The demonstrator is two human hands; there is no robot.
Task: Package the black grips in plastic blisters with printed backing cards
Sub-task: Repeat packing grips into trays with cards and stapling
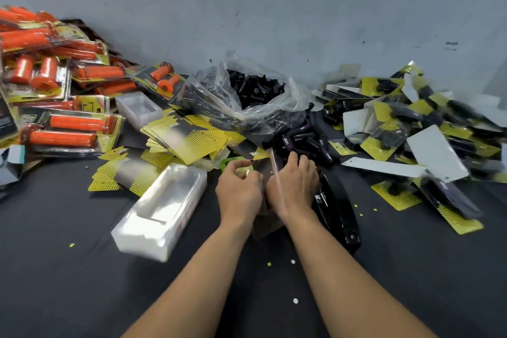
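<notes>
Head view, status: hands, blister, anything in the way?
Left hand pinches clear blister. Right hand at loose black grips, grasp unclear. Stapler beside right hand, not blocking.

Black grips [299, 140]: loose heap, purple print, centre; more in open clear bag [255, 88] behind.
Blister stack [162, 211]: clear, nested, near-left, skewed.
2nd blister stack [138, 110]: far-left.
Single blister [275, 186]: edge-up, pinched by left hand [238, 189].
Backing cards [189, 140]: yellow/black, fanned btwn stacks.
Finished packs [411, 123]: jumbled pile, right.
</notes>
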